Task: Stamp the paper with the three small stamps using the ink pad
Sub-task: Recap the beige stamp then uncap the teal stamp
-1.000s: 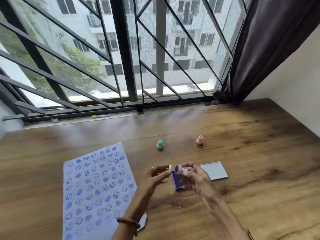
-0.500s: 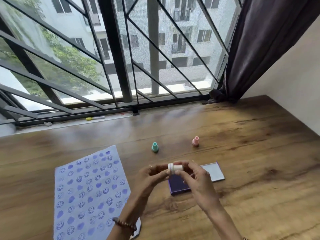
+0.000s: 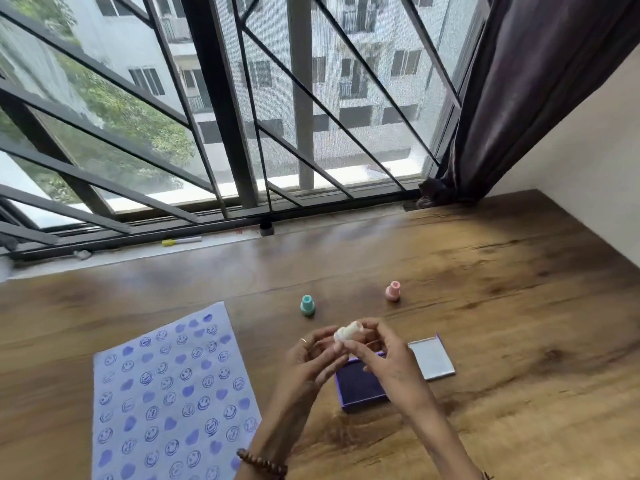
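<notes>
A small white stamp is held in the air above the wooden surface, pinched between both hands. The left hand is closed on its nearer end with thumb and fingertips, and the right hand is closed on it from the other side, so the grip of each hand is clamped on the stamp. The stamp is tilted, lying roughly sideways between the fingers; which end bears the print cannot be told. A ring is worn on one left finger, and a beaded bracelet is seen on the left wrist.

Just below the hands, an open ink pad with a dark purple inked face is set on the surface, partly covered by the right hand. Its silvery lid is laid open to the right, joined to the pad.

To the left of the pad, a sheet of paper is laid flat; it is covered with rows of purple smiley faces and hearts. Farther from the person, a teal stamp and a pink stamp are stood upright on the surface, well apart from each other and clear of the paper.

A yellow-capped pen is seen on the sill by the barred window, and a dark curtain is hung at the right.
</notes>
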`<state>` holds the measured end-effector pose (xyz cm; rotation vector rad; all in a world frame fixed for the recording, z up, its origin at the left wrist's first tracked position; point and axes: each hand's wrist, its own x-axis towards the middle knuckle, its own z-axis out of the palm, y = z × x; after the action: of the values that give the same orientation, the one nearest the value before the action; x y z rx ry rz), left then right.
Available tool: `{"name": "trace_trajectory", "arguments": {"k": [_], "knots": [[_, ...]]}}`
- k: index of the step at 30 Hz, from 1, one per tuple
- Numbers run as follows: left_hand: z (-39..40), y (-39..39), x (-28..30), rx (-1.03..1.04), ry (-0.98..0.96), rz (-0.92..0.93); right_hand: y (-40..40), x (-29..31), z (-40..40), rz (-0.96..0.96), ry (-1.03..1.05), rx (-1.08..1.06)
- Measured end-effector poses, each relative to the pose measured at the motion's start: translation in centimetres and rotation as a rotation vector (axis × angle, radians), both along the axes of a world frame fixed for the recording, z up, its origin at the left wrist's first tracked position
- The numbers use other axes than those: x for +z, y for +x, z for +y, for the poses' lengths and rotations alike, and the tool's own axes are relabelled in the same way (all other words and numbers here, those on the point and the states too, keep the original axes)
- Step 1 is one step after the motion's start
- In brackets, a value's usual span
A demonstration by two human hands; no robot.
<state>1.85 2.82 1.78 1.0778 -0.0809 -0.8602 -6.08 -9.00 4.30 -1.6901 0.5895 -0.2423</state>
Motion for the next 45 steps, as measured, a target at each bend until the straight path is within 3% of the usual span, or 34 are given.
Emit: {"name": "trace_trajectory", "arguments": {"k": [13, 22, 30, 34, 39, 45], "knots": [[-4.2, 2.9, -0.7, -0.071, 0.272, -0.251, 4.5, -3.6, -3.8, 0.075, -0.295, -0.063], [-6.5, 4.4, -2.4, -0.127, 0.388, -0.214, 7.4, -5.2, -5.0, 0.219, -0.539, -0.090], [-3.3, 4.1, -3.6, 0.011, 0.533, -0.247, 6.4, -5.0, -3.1, 0.272, -0.527, -0.236], [-0.6, 6.2, -4.4, 0.195, 0.628, -0.285, 7.0, -5.1, -0.2, 0.222, -0.556, -0.122], [-0.7, 8.1, -4.1, 0.114, 0.637, -0.356, 10.5, -5.4, 0.7, 0.292, -0.511, 0.027], [-0.6, 7.0, -3.3, 0.118, 0.577, -0.414, 10.5, -4.7, 1.0, 0.230, -0.508, 0.073]]}}
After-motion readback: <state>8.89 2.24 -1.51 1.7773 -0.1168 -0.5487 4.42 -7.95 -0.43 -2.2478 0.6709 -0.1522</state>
